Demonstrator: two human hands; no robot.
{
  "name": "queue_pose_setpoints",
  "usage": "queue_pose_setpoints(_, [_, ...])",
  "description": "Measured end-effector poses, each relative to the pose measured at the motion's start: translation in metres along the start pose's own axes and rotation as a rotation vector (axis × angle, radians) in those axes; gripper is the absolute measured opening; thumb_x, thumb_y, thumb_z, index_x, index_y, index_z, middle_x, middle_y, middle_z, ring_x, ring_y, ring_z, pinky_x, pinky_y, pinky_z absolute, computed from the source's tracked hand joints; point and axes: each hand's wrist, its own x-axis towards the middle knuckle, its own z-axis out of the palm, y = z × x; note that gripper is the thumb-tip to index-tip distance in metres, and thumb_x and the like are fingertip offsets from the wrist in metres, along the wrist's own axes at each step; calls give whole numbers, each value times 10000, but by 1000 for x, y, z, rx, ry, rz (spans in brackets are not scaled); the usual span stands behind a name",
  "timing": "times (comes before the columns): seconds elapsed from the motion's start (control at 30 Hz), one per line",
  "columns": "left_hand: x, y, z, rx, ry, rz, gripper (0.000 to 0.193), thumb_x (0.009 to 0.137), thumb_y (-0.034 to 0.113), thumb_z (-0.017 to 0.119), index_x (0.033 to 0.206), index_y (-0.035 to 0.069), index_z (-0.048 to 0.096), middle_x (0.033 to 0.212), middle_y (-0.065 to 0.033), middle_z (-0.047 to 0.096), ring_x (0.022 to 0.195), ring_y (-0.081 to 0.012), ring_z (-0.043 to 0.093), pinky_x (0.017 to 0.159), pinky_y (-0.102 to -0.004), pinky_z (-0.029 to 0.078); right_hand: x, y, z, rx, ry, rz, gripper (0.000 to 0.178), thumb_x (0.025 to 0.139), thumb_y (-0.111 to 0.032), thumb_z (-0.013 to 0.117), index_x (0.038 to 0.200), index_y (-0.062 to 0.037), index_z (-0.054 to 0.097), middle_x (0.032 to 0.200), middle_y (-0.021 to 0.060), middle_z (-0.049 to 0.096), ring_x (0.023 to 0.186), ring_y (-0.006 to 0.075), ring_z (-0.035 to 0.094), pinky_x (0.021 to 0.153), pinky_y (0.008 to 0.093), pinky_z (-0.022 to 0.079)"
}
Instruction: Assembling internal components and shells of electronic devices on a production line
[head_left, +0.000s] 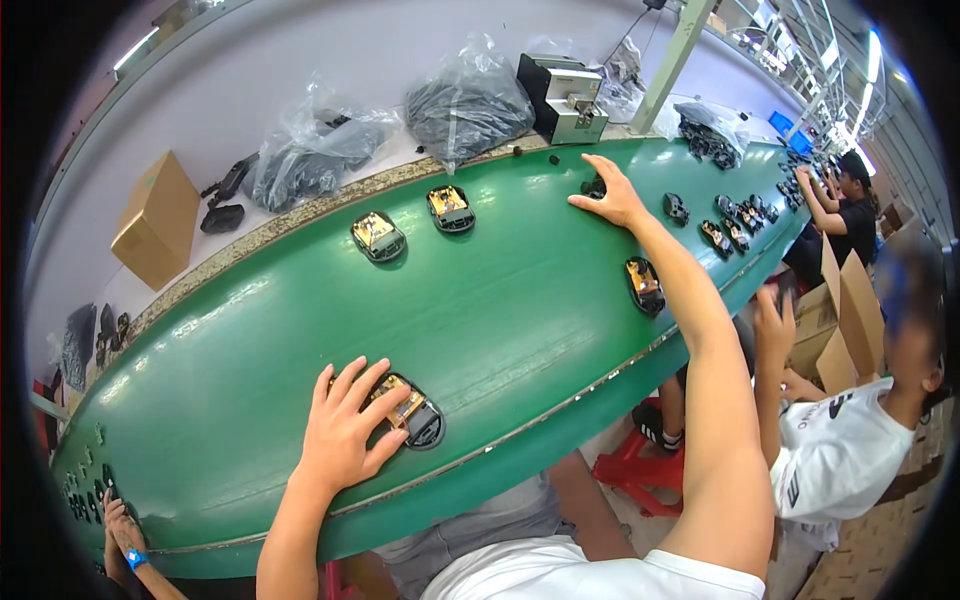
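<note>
Left fingers point(367, 385) on housing point(424, 424); bag point(482, 52) holds dark parts point(465, 112).

The person's left hand point(345, 425) touches a black-and-gold part point(424, 418) on the green table point(500, 310) — the right hand point(618, 196) spreads its fingers by small dark bits point(596, 187).

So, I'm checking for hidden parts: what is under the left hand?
A black device with an exposed tan board lies partly under the left hand, on the green work surface. Its left side is covered by the fingers, so details there are hidden.
</note>
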Motion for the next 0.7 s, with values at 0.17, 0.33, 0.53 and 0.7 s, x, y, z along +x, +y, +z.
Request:
queue_pose_setpoints(0.17, [0, 1, -2, 12, 0, -16, 490, 792, 325, 740, 1262, 193, 692, 1478, -122, 542, 1371, -393, 465, 1170, -607, 283, 38, -18, 29, 82, -32, -80, 920, 738, -591, 828, 1457, -108, 516, 1481, 203, 485, 1378, 386, 472, 1150, 453, 405])
queue_pose_setpoints(0.33, [4, 4, -1, -14, -12, -19, 486, 789, 344, 743, 1251, 198, 705, 1470, -128, 548, 1366, -396, 471, 1161, -616, 288, 67, -32, 59, 67, 31, -90, 836, 768, -537, 811, 1439, -120, 537, 1447, 207, 505, 1314, 394, 515, 1108, 462, 436])
queue_pose_setpoints(0.53, [8, 2, 0, -7, -10, -14, 490, 792, 380, 783, 1253, 242, 694, 1458, -109, 558, 1346, -379, 489, 1129, -619, 317, 89, -59, 88, -1, 115, -11, 472, 806, -411, 790, 1189, -144, 717, 1306, 162, 624, 1176, 371, 591, 1028, 451, 479])
queue_pose_setpoints(0.7, [9, 2, 0, -18, 4, -14, 482, 816, 377, 768, 1271, 237, 687, 1459, -113, 556, 1351, -375, 488, 1147, -605, 304, 89, -65, 89, 0, 107, 28, 271, 822, -359, 774, 1016, -170, 773, 1140, 104, 693, 1065, 347, 643, 920, 449, 526])
